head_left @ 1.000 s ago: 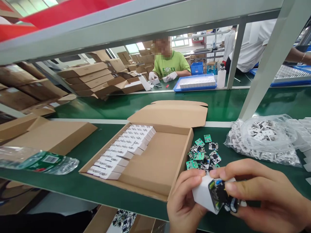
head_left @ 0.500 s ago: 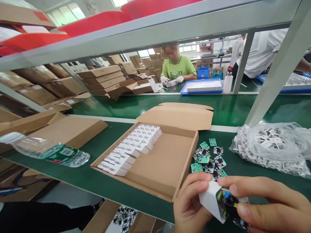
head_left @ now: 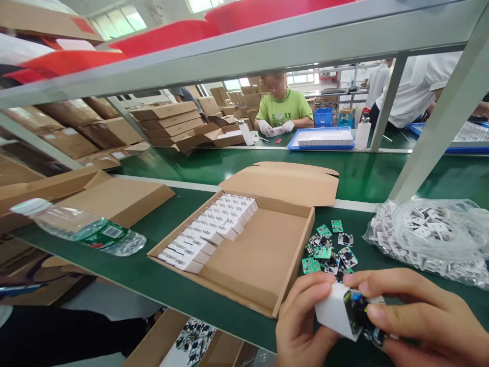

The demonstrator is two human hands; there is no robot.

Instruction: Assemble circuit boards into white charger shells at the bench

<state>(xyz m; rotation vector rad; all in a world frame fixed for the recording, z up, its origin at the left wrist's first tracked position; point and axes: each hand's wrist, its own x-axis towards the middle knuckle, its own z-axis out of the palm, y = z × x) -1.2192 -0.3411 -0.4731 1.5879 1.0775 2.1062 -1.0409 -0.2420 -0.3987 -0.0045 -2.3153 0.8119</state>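
My left hand [head_left: 303, 318] grips a white plastic housing [head_left: 333, 312] by its sides, near the bottom right of the view. In my right hand [head_left: 424, 318], pinched between thumb and fingers, is a circuit board [head_left: 361, 313] with a blue part and dark parts. The board sits partly inside the housing's open end; its far side is hidden by my fingers. Just beyond my hands lies a loose pile of small green and white circuit boards [head_left: 323, 252]. Left of them stands an open cardboard box [head_left: 252, 257], with rows of white housings [head_left: 214, 229] along its left side.
A clear bag of white parts [head_left: 431, 244] lies at right. A plastic bottle [head_left: 87, 229] rests on its side at left, by a cardboard lid [head_left: 118, 199]. A shelf post [head_left: 424, 117] rises at right. Across the bench, a gloved co-worker [head_left: 284, 109] handles a white piece.
The circuit board appears slightly deeper in the housing, and my right fingers have closed in a little. The whole scene has shifted slightly rightward as the camera turned.
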